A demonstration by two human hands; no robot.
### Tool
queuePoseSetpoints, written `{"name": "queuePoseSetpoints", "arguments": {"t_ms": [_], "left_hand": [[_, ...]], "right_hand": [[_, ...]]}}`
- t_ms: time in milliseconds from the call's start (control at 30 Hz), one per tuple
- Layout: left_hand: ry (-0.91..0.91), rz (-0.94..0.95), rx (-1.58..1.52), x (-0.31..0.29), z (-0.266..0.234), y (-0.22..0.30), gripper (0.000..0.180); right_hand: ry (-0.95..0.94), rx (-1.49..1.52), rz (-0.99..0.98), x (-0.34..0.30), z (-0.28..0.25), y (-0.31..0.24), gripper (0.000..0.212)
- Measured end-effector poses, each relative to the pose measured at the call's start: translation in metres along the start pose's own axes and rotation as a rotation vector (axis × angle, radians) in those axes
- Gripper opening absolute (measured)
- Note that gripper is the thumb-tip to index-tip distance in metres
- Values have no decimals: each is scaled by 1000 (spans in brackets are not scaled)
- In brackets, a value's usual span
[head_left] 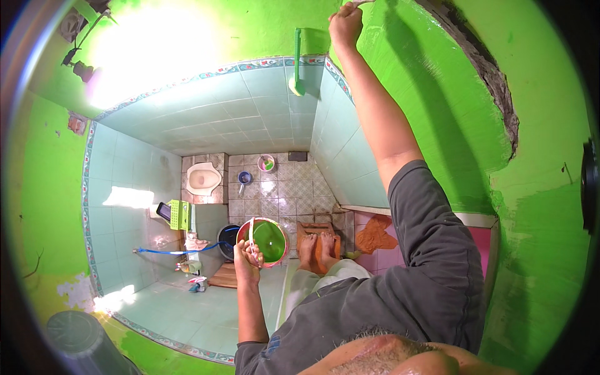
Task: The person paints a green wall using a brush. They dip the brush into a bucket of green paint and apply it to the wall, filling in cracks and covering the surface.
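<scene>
In my left hand (248, 256) is the white handle of a bucket (287, 249), the fingers closed round it. The bucket has a reddish-pink rim and hangs in front of me, with bright green paint (270, 240) inside. My right arm is stretched far up along the green wall (431, 119). High on that wall my right hand (347, 28) is closed on a slim pale tool (361, 2). The upper edge cuts the tool off, so its working end is hidden. Streaky green paint covers the wall around my right arm.
My bare feet stand on an orange-brown stool (320, 230). A dark tub (229, 236) with a blue hose (181, 252) lies left of the bucket. A squat toilet (203, 179), a blue dipper (244, 178) and a small pail (267, 163) are beyond. A green-handled brush (297, 62) hangs on the wall.
</scene>
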State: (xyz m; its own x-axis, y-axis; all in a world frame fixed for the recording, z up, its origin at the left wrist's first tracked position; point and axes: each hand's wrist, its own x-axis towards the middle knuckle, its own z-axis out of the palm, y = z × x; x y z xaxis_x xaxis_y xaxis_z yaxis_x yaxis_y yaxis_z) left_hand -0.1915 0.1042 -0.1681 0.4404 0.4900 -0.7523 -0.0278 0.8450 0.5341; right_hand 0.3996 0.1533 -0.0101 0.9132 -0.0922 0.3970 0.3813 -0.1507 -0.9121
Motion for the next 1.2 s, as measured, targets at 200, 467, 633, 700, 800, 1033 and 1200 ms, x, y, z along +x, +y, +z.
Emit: {"name": "queuePoseSetpoints", "arguments": {"t_ms": [200,467,633,700,800,1033,1200], "left_hand": [[-61,-5,11,7,9,1,30],[-205,45,-13,14,31,19,33],[-185,86,75,25,37,30,38],[-138,121,96,24,40,36,40],[-160,124,121,37,67,54,42],[-225,137,120,39,82,82,51],[-301,184,152,32,105,101,51]], "right_hand": [[-115,-34,337,-21,-10,111,42],[-406,306,725,-80,-22,151,38],[-634,-356,37,-164,-63,135,40],[-812,-362,-17,-196,-110,66,35],[-1023,-374,98,-206,-183,-18,27],[-1389,-443,-514,-264,-199,-50,21],[-1407,-542,-820,-323,-143,-30,14]]}}
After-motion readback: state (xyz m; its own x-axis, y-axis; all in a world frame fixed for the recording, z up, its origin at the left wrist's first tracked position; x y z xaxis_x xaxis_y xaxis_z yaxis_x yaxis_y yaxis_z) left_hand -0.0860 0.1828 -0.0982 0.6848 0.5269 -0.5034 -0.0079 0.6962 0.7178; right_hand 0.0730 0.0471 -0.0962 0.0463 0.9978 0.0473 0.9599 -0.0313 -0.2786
